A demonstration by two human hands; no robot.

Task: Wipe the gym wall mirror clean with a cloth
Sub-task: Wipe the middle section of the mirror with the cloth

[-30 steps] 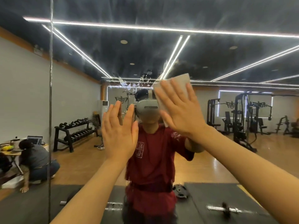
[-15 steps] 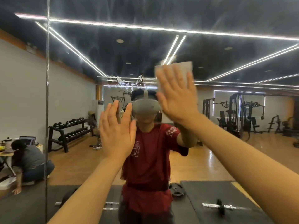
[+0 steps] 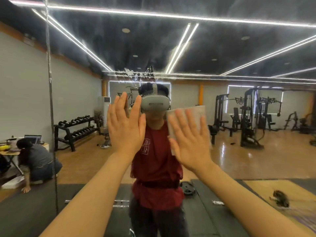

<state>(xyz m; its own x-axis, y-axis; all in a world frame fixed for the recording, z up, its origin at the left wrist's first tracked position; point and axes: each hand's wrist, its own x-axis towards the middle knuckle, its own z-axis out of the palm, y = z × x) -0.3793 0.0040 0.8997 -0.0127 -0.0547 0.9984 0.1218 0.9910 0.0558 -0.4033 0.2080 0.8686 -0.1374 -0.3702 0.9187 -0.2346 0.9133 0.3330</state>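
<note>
The right hand point(image 3: 190, 142) presses a white cloth point(image 3: 188, 122) flat against the mirror point(image 3: 239, 48), fingers spread rather than gripping; it should keep the palm flat and work back up to the droplets point(image 3: 135, 76), which sit above and left of the cloth. The left hand point(image 3: 125, 127), open and empty, rests left of the cloth. Since a second ago the cloth has swept down and right.
</note>
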